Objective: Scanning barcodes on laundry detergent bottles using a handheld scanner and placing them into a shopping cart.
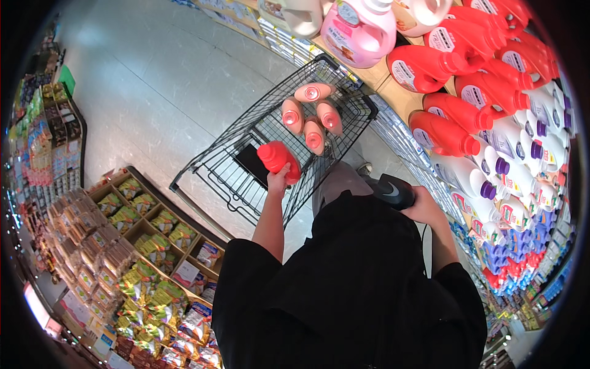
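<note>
My left hand [278,179] grips a red plastic jug [275,157] by its handle, over the near end of a black wire shopping cart [216,143]. Farther along in the cart stand several pinkish bottles with red caps [314,138], grouped close together. At my right side, my right hand [421,205] is closed around a dark handheld device, seemingly a barcode scanner [392,191], with a thin cable hanging below.
A display of red detergent jugs [442,133], a pink jug [359,32] and white bottles with purple caps [465,175] runs along the right. Wooden bins of packaged snacks [159,221] stand at lower left. Grey floor [138,83] lies beyond the cart.
</note>
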`<state>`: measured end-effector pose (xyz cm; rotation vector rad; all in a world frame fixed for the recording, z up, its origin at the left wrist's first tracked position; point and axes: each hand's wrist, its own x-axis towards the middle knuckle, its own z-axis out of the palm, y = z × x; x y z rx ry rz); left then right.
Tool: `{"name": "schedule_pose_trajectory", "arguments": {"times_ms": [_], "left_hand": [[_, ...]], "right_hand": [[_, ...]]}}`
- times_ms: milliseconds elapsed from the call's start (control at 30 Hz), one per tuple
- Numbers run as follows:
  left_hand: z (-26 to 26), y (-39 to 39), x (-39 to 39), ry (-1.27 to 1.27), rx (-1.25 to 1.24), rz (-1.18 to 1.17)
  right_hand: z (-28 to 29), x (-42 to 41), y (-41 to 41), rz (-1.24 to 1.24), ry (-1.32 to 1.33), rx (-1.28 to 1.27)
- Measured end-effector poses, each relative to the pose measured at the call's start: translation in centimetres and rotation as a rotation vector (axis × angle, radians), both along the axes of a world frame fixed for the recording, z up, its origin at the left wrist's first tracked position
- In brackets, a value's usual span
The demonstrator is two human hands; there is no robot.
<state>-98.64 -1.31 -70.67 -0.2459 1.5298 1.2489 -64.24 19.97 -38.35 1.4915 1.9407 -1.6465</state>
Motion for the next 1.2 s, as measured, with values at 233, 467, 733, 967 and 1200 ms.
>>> {"name": "schedule_pose_trajectory", "arguments": {"times_ms": [233, 467, 733, 967, 1200], "left_hand": [[15.0, 2.1, -3.3, 0.328, 0.015, -0.078], [26.6, 4.3, -1.2, 0.072, 0.458, -0.054], [35.0, 10.0, 4.7, -0.264, 1.003, -0.325], [37.1, 16.9, 10.9, -0.269, 1.007, -0.533], [38.4, 19.7, 14.5, -0.333, 1.015, -0.689]], "right_hand": [[-0.6, 3.1, 0.2, -0.019, 0.132, 0.026], [-2.3, 5.7, 0.4, -0.015, 0.198, 0.091], [0.8, 9.7, 2.5, -0.101, 0.527, 0.225], [3.9, 14.2, 4.6, -0.105, 0.341, 0.373], [3.0, 16.4, 4.1, -0.192, 0.435, 0.412]]}}
